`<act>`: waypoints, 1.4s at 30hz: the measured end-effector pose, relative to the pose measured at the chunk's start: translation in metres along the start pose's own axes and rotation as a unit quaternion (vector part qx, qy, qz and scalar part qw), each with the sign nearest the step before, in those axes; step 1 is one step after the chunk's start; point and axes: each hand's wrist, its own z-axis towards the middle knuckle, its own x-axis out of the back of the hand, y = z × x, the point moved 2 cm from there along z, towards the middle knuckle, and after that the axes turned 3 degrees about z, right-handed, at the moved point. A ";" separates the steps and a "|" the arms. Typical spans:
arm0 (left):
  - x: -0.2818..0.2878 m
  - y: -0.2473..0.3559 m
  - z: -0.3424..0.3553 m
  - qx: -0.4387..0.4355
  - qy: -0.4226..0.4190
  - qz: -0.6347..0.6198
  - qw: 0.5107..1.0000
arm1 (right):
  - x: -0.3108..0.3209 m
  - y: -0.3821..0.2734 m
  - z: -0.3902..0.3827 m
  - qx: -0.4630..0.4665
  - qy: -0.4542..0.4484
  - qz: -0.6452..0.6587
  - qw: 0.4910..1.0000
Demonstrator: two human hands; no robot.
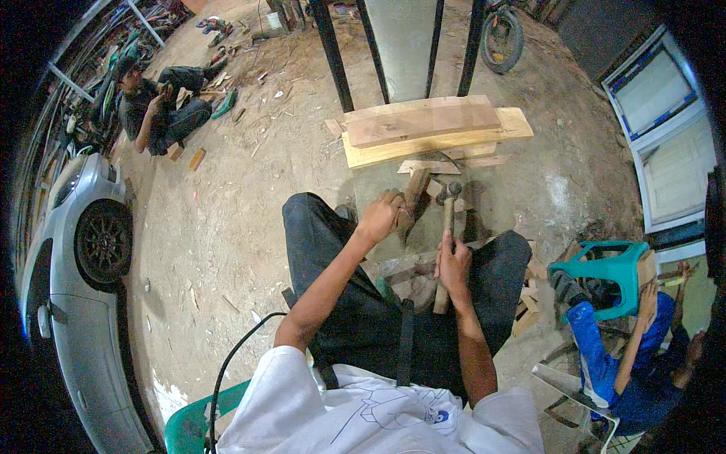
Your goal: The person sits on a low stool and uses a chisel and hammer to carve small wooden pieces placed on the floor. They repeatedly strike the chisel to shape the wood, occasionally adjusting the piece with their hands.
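Wood piece [415, 191], a short brown offcut, stands tilted on a grey slab [378, 189] just beyond the seated person's knees, its lower end gripped by the left hand [380, 217], whose fingers wrap round it. Just to its right, the right hand [453, 265] is closed round the wooden handle of a hammer [447, 234]; the handle runs up from the lap and the dark metal head sits close beside the top of the wood piece, though whether they touch cannot be told. The two hands are apart, one on each thing, both over the gap between the knees in dark trousers. Farther off, a stack of pale planks [435, 130] lies across the slab's far end, with thinner strips [446, 163] just on the near side of it. Behind the planks rise the black metal legs [333, 53] of a stand. Dirt floor [242, 204] with scattered wood chips spreads to the left, where a second person [155, 102] sits on the ground far off among offcuts. At the left edge stands a silver car [76, 287]. To the near right, a third person in a blue sleeve [597, 340] holds a wooden block beside a teal plastic stool [616, 272]. A motorbike wheel [503, 38] shows at the far end.
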 end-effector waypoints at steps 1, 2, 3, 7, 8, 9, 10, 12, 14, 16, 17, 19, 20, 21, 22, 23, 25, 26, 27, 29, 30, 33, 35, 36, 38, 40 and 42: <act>0.000 0.002 -0.002 -0.003 0.025 0.010 1.000 | -0.001 0.003 0.002 -0.003 0.001 0.002 1.000; 0.000 0.003 -0.004 0.011 0.033 0.017 0.999 | -0.002 0.006 0.003 0.003 -0.001 0.001 1.000; 0.000 0.006 -0.006 0.024 0.042 0.020 0.999 | -0.002 0.008 0.004 0.007 0.000 -0.001 1.000; 0.006 0.023 -0.016 0.161 0.044 -0.052 0.985 | -0.001 0.005 0.001 0.016 0.003 -0.022 1.000; 0.004 0.024 -0.016 0.167 0.051 -0.068 0.982 | -0.001 0.002 0.000 0.013 -0.004 -0.013 1.000; 0.002 0.023 -0.018 0.174 0.061 -0.083 0.979 | -0.002 -0.003 -0.003 0.011 -0.014 -0.003 1.000; 0.001 0.021 -0.020 0.181 0.070 -0.098 0.976 | -0.003 -0.006 -0.004 0.009 -0.024 0.007 1.000; -0.001 0.016 -0.023 0.155 0.091 -0.113 0.977 | -0.004 -0.003 -0.003 0.009 -0.029 0.010 0.999; -0.006 0.013 -0.025 0.140 0.111 -0.119 0.977 | -0.004 -0.002 -0.003 0.008 -0.032 0.008 0.999; -0.009 0.016 -0.029 0.137 0.129 -0.114 0.976 | -0.005 -0.008 -0.006 0.004 -0.034 0.002 0.999; -0.010 0.016 -0.030 0.155 0.125 -0.116 0.973 | -0.006 -0.011 -0.007 0.004 -0.035 0.001 0.999; -0.010 0.018 -0.029 0.189 0.117 -0.120 0.967 | -0.006 -0.014 -0.009 0.003 -0.036 -0.001 0.999; -0.009 0.018 -0.029 0.189 0.115 -0.128 0.967 | -0.006 -0.014 -0.009 0.003 -0.034 0.006 0.999; -0.006 0.019 -0.029 0.190 0.113 -0.137 0.966 | -0.006 -0.013 -0.009 0.003 -0.033 0.013 0.999; -0.004 0.020 -0.029 0.191 0.110 -0.145 0.965 | -0.005 -0.013 -0.009 0.002 -0.032 0.019 0.999; -0.005 0.020 -0.029 0.183 0.127 -0.139 0.965 | -0.005 -0.011 -0.008 -0.004 -0.030 0.016 0.999; -0.008 0.019 -0.029 0.169 0.160 -0.124 0.964 | -0.004 -0.007 -0.007 -0.015 -0.028 0.011 0.999; -0.009 0.018 -0.029 0.159 0.192 -0.126 0.960 | -0.004 -0.006 -0.006 -0.012 -0.032 0.010 0.999; -0.007 0.022 -0.027 0.189 0.180 -0.152 0.953 | -0.003 -0.006 -0.006 -0.010 -0.034 0.010 0.999; -0.004 0.031 -0.025 0.248 0.155 -0.204 0.934 | -0.003 -0.007 -0.007 -0.010 -0.037 0.011 0.999; -0.002 0.033 -0.024 0.251 0.154 -0.209 0.932 | -0.003 -0.010 -0.008 -0.011 -0.038 0.011 0.999; 0.006 0.039 -0.020 0.278 0.144 -0.243 0.918 | -0.003 -0.011 -0.009 -0.010 -0.040 0.013 0.999; 0.015 0.044 -0.016 0.318 0.124 -0.288 0.895 | -0.003 -0.009 -0.008 -0.005 -0.037 0.013 0.999; 0.018 0.046 -0.014 0.307 0.127 -0.299 0.894 | -0.003 -0.008 -0.007 -0.002 -0.034 0.011 0.999; 0.023 0.049 -0.010 0.287 0.134 -0.321 0.893 | -0.002 -0.007 -0.006 -0.004 -0.029 0.008 1.000; 0.015 0.043 -0.013 0.263 0.150 -0.285 0.910 | -0.003 -0.006 -0.006 -0.013 -0.030 0.005 0.999; 0.011 0.040 -0.014 0.248 0.163 -0.276 0.914 | -0.002 -0.006 -0.006 -0.017 -0.034 0.014 0.999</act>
